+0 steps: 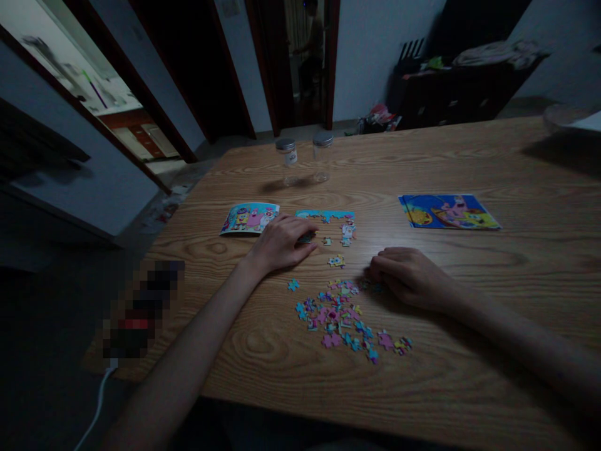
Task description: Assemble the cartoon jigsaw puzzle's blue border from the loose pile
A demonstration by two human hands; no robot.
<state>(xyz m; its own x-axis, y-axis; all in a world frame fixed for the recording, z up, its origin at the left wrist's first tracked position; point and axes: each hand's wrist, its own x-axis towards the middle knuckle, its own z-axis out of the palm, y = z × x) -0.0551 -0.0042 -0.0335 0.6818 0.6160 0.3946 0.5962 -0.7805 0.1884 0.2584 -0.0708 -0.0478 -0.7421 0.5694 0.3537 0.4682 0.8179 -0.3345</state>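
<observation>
My left hand (282, 241) rests on the wooden table (469, 300), fingers curled down over a partly built jigsaw strip (328, 219); what is under the fingertips is hidden. My right hand (406, 272) lies on the table with fingers bent, touching the top edge of a pile of several loose puzzle pieces (345, 316). A single small piece (336, 260) lies between the hands, another (293, 285) by my left wrist. A cartoon picture card (250, 217) sits just left of my left hand.
A finished cartoon puzzle or picture (448, 211) lies at the right. Two clear jars with metal lids (304, 160) stand at the far edge. A blurred-out object (141, 310) with a white cable sits at the table's left corner. A person stands in the far doorway (310, 44).
</observation>
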